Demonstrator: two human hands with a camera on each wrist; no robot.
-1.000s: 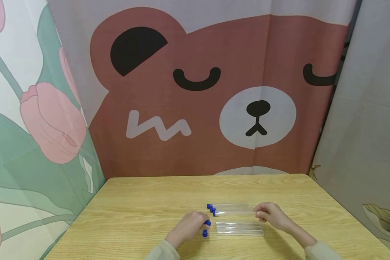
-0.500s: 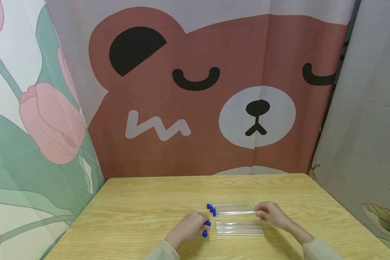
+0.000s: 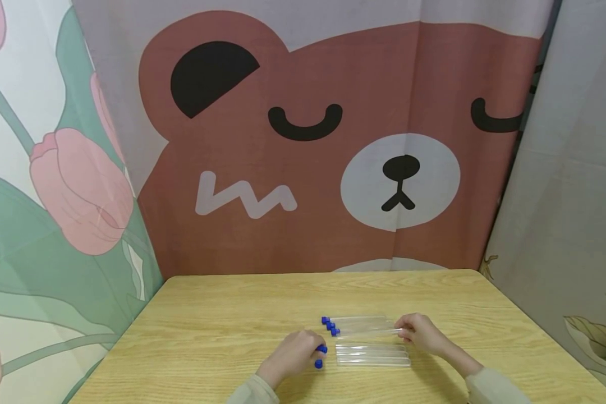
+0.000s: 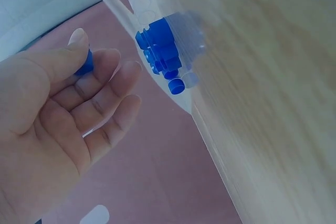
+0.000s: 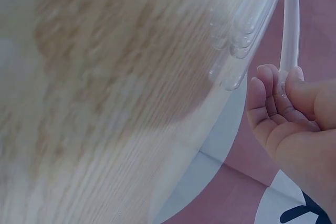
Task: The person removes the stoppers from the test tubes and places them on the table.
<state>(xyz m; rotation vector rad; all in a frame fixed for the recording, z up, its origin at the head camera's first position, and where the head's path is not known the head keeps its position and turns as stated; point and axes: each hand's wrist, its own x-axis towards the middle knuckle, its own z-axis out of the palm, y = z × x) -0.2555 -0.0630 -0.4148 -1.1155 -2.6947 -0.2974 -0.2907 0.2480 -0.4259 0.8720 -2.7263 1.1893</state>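
Note:
Between thumb and fingers my left hand (image 3: 294, 352) pinches a blue cap (image 4: 85, 64), its other fingers loosely bent. Another blue cap (image 3: 318, 364) lies on the table just below that hand. My right hand (image 3: 422, 334) pinches the rounded end of a clear test tube (image 5: 290, 24) between thumb and fingers. That tube's other end carries a blue cap (image 3: 335, 332), pointing left. Behind it lie capped test tubes (image 3: 358, 320), side by side. Nearer the front, a row of uncapped clear test tubes (image 3: 372, 355) lies with open ends toward the left hand.
The wood-grain table (image 3: 222, 314) reaches back to a hanging cloth printed with a bear (image 3: 313, 163). A tulip-patterned cloth (image 3: 81, 191) hangs at the left, and a pale curtain (image 3: 570, 168) at the right.
The capped tube in my right hand has shifted slightly to the right, its cap end with it. My left hand stays in place with its cap.

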